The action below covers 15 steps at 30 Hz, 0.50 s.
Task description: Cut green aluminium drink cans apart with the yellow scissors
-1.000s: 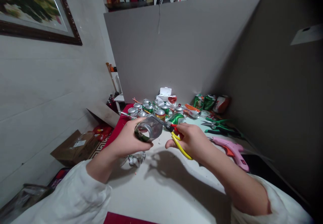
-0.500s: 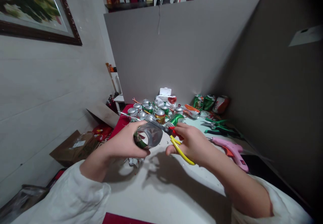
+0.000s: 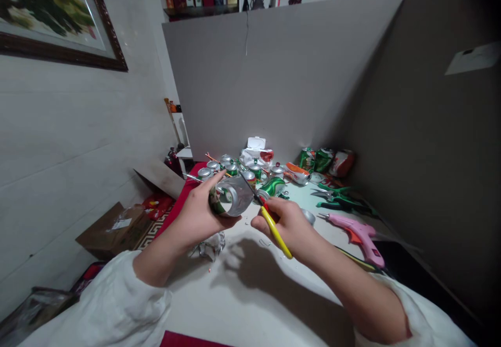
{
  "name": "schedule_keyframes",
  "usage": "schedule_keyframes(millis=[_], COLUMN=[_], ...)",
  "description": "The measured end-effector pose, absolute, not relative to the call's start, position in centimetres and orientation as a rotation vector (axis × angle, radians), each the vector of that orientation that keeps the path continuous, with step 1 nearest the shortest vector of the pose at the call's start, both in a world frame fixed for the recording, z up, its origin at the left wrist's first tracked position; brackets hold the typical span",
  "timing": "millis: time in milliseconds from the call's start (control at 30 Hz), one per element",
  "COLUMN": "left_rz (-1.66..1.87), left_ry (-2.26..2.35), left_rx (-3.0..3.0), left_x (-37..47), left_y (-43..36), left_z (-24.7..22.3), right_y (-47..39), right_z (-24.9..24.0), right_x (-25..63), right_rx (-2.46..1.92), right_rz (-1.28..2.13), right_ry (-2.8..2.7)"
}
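Observation:
A cut-open can (image 3: 239, 195), silvery inside with a dark green patterned outside, is held in my left hand (image 3: 198, 207), its open side facing right. My right hand (image 3: 285, 225) grips yellow-and-red-handled scissors (image 3: 275, 232). Their dark blades point up and left, beside the can's right rim, and the handles are close together. Crumpled silvery metal scraps (image 3: 212, 246) lie on the white table (image 3: 235, 305) below my left hand. A green can (image 3: 273, 186) rests on its side just beyond the scissors.
Several small can crafts (image 3: 230, 167) stand at the back left, near a wipes pack (image 3: 256, 156). Crushed cans (image 3: 324, 159), green-handled pliers (image 3: 332, 195) and a pink glue gun (image 3: 362, 234) are on the right. A cardboard box (image 3: 113, 229) sits at left.
The scissors have swung to point more steeply upward, and their handles have come together. The can has risen and shifted slightly right with my left hand. My right hand has moved slightly left.

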State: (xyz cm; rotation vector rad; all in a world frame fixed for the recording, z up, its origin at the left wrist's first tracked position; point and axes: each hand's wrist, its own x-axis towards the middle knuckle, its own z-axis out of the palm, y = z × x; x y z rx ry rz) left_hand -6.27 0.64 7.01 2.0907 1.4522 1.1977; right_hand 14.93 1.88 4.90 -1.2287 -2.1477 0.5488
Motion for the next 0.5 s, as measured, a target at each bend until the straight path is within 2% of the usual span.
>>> schedule_keyframes(millis=[200,500], left_rz=[1.102,0.872], left_ry=[1.526,1.543], left_rx=[2.108,2.105], left_x=[-6.0,-6.5], left_y=[0.0,-0.4], left_z=[7.2,7.5], right_y=[2.1,2.1], right_z=[6.0,6.4], right_x=[16.2,16.6], right_rx=[-1.324,-1.334], right_rz=[0.167,0.207], right_ry=[-2.287,-2.337])
